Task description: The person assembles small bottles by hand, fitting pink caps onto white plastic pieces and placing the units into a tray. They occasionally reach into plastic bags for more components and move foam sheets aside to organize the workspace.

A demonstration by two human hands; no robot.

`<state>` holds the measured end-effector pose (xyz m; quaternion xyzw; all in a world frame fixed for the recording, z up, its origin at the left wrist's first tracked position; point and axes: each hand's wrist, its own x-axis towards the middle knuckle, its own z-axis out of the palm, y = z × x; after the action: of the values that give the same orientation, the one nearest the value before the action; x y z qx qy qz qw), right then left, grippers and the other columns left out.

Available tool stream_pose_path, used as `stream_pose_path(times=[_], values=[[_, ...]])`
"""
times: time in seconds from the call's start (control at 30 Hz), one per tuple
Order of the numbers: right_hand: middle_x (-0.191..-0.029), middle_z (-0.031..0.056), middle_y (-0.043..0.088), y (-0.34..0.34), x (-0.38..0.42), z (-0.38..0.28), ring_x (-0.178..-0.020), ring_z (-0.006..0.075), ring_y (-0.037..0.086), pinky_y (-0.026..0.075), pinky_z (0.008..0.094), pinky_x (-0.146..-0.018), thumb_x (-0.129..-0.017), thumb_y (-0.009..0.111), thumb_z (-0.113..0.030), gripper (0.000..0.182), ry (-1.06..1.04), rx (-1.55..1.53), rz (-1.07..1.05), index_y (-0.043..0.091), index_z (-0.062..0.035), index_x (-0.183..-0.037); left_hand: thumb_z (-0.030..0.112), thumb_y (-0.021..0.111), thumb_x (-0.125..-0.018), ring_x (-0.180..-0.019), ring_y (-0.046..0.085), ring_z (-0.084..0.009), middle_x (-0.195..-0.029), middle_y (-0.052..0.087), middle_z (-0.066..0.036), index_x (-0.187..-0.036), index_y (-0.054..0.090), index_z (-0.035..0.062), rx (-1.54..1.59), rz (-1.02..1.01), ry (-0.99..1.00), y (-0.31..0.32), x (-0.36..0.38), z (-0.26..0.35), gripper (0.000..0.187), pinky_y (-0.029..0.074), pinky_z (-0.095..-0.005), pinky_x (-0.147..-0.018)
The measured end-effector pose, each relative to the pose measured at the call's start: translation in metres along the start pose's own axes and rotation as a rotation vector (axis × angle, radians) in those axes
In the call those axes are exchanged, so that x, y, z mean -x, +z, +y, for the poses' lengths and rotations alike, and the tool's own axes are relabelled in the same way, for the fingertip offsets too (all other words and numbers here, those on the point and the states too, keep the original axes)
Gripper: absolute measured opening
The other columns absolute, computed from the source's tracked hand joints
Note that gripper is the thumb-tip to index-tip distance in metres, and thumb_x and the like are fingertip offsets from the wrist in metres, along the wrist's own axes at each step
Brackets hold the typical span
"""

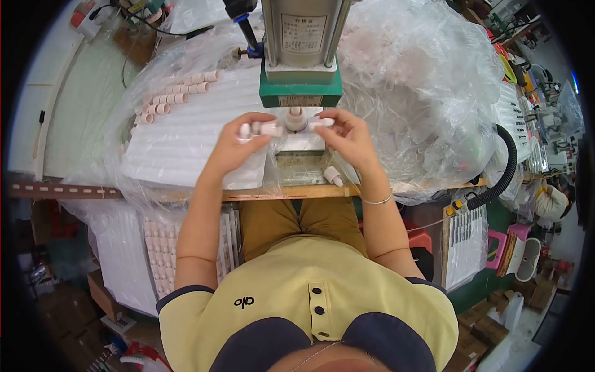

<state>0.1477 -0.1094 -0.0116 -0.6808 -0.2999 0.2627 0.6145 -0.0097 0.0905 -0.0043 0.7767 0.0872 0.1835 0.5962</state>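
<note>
My left hand (pixel 237 141) is closed on pale pink caps (pixel 271 128), smeared by motion, left of the press bed. Its fingers also touch a white rounded piece (pixel 245 131). On the other side, my right hand (pixel 348 137) pinches a small white pointed piece (pixel 323 123) between thumb and fingers. Between both hands, a pink round part (pixel 295 118) stands upright on the bed, under the green press head (pixel 300 93). A pink cap with a white tip (pixel 333 176) lies at the front of the bed, below my right hand.
A white foam sheet (pixel 186 152) lies left, with rows of pink caps (pixel 170 99) on it. Crumpled clear plastic (pixel 421 93) heaps up on the right. A black hose (pixel 509 161) curves past the wooden bench edge (pixel 248 194). A tray of caps (pixel 162 248) is below left.
</note>
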Motion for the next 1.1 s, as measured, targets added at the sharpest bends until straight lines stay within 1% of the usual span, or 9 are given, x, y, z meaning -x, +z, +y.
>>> stream_pose_path(times=[0.07, 0.2, 0.37, 0.53, 0.7, 0.8, 0.93, 1.03, 1.1], values=[[-0.076, -0.0025, 0.06, 0.018, 0.008, -0.003, -0.06, 0.0007, 0.049, 0.04, 0.0172, -0.053, -0.08, 0.07, -0.006, 0.028, -0.114, -0.103, -0.077, 0.061, 0.0014, -0.105, 0.012, 0.066, -0.083, -0.076, 0.054, -0.004, -0.09, 0.062, 0.0, -0.105, 0.06, 0.0047, 0.173, -0.094, -0.189, 0.017, -0.001, 0.005, 0.024, 0.044, -0.0194, -0.06], [-0.075, -0.0011, 0.06, 0.018, 0.015, -0.011, -0.059, 0.0019, 0.048, 0.041, 0.0174, -0.055, -0.079, 0.069, -0.002, 0.027, -0.252, 0.071, -0.077, 0.063, -0.0016, -0.105, 0.021, 0.063, -0.087, -0.071, 0.057, -0.0038, -0.086, 0.064, -0.002, -0.1, 0.06, 0.0056, 0.253, -0.049, -0.235, 0.027, -0.002, 0.003, 0.02, 0.042, -0.0186, -0.051], [-0.076, 0.0009, 0.06, 0.015, 0.018, -0.017, -0.058, 0.0055, 0.049, 0.042, 0.0194, -0.054, -0.076, 0.07, -0.001, 0.028, -0.413, 0.246, -0.074, 0.064, -0.0033, -0.104, 0.034, 0.058, -0.09, -0.065, 0.058, -0.0057, -0.075, 0.064, -0.002, -0.092, 0.059, 0.0087, 0.41, -0.211, -0.387, 0.027, -0.003, 0.0, 0.026, 0.039, -0.0182, -0.045], [-0.082, 0.0046, 0.061, 0.017, 0.023, -0.013, -0.058, 0.0099, 0.053, 0.044, 0.0229, -0.052, -0.077, 0.07, -0.003, 0.027, -0.383, 0.36, -0.064, 0.064, -0.0038, -0.102, 0.034, 0.058, -0.09, -0.064, 0.059, -0.0059, -0.075, 0.064, -0.003, -0.093, 0.06, 0.0085, 0.414, -0.137, -0.366, 0.032, -0.002, 0.001, 0.026, 0.039, -0.0186, -0.043], [-0.085, 0.0085, 0.063, 0.024, 0.024, -0.019, -0.058, 0.0201, 0.058, 0.047, 0.0269, -0.052, -0.076, 0.07, -0.007, 0.024, -0.714, 0.548, 0.024, 0.064, -0.0048, -0.099, 0.036, 0.057, -0.09, -0.059, 0.059, -0.0077, -0.073, 0.063, -0.004, -0.094, 0.06, 0.008, 0.423, -0.188, -0.451, 0.023, -0.002, 0.0, 0.029, 0.039, -0.019, -0.039], [-0.083, 0.0077, 0.064, 0.024, 0.021, -0.019, -0.057, 0.0206, 0.058, 0.047, 0.0277, -0.052, -0.075, 0.071, -0.008, 0.026, -0.82, 0.606, 0.035, 0.064, -0.0054, -0.1, 0.037, 0.057, -0.09, -0.058, 0.06, -0.0083, -0.074, 0.064, -0.005, -0.094, 0.06, 0.0079, 0.507, -0.202, -0.518, 0.023, -0.002, -0.001, 0.03, 0.038, -0.019, -0.038], [-0.083, 0.0079, 0.064, 0.022, 0.027, -0.02, -0.056, 0.0191, 0.058, 0.047, 0.0275, -0.051, -0.075, 0.072, -0.009, 0.027, -0.715, 0.586, 0.013, 0.064, -0.0054, -0.101, 0.037, 0.057, -0.09, -0.059, 0.061, -0.0086, -0.073, 0.064, -0.005, -0.094, 0.06, 0.0083, 0.474, -0.162, -0.458, 0.028, -0.001, 0.005, 0.029, 0.039, -0.0191, -0.039], [-0.084, 0.0064, 0.064, 0.023, 0.028, -0.017, -0.063, 0.0252, 0.062, 0.048, 0.0323, -0.052, -0.077, 0.07, -0.016, 0.026, -0.583, 0.526, -0.01, 0.063, -0.0071, -0.1, 0.037, 0.057, -0.09, -0.06, 0.061, -0.0089, -0.073, 0.064, -0.005, -0.094, 0.06, 0.0085, 0.449, -0.151, -0.418, 0.027, 0.001, 0.004, 0.029, 0.04, -0.0192, -0.04], [-0.082, 0.0089, 0.063, 0.024, 0.027, -0.014, -0.055, 0.0174, 0.058, 0.046, 0.0267, -0.049, -0.074, 0.073, -0.008, 0.029, -0.677, 0.527, 0.004, 0.064, -0.0049, -0.102, 0.037, 0.057, -0.09, -0.061, 0.061, -0.009, -0.073, 0.064, -0.004, -0.094, 0.06, 0.0086, 0.442, -0.164, -0.415, 0.026, 0.001, 0.004, 0.028, 0.04, -0.0192, -0.04]])
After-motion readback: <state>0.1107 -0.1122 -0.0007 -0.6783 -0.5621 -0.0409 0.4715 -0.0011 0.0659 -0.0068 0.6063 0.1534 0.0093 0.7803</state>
